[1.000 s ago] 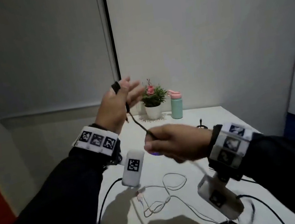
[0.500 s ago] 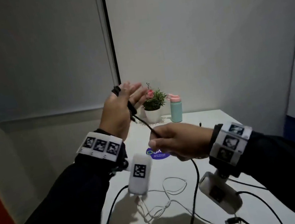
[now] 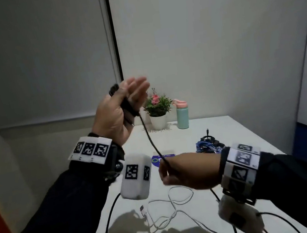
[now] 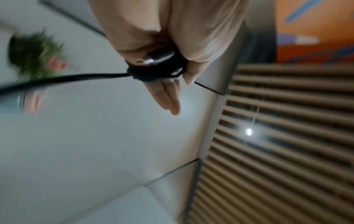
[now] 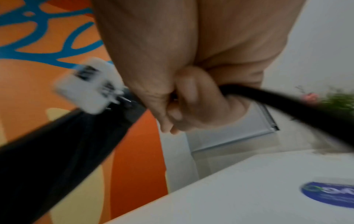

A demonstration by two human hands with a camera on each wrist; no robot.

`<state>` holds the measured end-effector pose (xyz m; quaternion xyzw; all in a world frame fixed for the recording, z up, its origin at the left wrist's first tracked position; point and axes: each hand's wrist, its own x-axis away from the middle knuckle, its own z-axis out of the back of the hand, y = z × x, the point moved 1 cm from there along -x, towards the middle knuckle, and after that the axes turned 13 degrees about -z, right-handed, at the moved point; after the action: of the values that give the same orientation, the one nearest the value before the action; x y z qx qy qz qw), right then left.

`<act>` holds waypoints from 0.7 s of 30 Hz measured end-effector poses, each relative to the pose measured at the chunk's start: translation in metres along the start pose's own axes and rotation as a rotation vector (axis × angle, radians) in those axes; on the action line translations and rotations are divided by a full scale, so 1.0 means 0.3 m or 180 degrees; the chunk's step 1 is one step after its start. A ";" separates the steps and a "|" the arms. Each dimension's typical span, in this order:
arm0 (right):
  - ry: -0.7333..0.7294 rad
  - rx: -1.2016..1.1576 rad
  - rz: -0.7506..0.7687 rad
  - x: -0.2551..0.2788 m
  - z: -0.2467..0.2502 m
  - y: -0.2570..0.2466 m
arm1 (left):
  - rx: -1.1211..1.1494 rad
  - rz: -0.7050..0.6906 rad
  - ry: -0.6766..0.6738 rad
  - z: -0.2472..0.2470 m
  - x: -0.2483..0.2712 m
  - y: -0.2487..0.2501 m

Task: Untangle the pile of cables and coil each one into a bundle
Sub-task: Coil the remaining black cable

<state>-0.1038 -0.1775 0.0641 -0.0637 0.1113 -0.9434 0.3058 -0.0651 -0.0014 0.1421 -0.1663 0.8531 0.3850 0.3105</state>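
Above the worktop (image 3: pixel 212 216), the left hand (image 3: pixel 116 113) has black cable (image 3: pixel 150 138) wound round its straight fingers; the right hand (image 3: pixel 188 170) pinches the strand lower down. Slack tension could let loops slide off the fingertips.

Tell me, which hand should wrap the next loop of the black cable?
The right hand, probably. It pinches the free run of the black cable below the left hand, so it can carry that slack up and around. The left hand already wears the wound loops, fingers straight, and serves best as the spool.
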 end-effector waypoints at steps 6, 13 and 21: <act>0.1881 -0.0952 0.0395 0.051 0.303 -0.002 | -0.2538 0.0605 -0.1072 0.040 0.076 -0.076; 0.1445 -0.1574 -0.0140 -0.073 0.193 0.081 | -0.0065 0.0782 -0.0878 -0.059 0.059 -0.015; 0.1767 -0.0304 0.0666 -0.003 0.181 0.000 | -0.2355 -0.0148 -0.0736 0.007 0.036 -0.065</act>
<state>-0.0930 -0.1863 0.1166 0.1942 0.2408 -0.8819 0.3558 -0.0624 -0.0130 0.1232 -0.2418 0.6119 0.6757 0.3323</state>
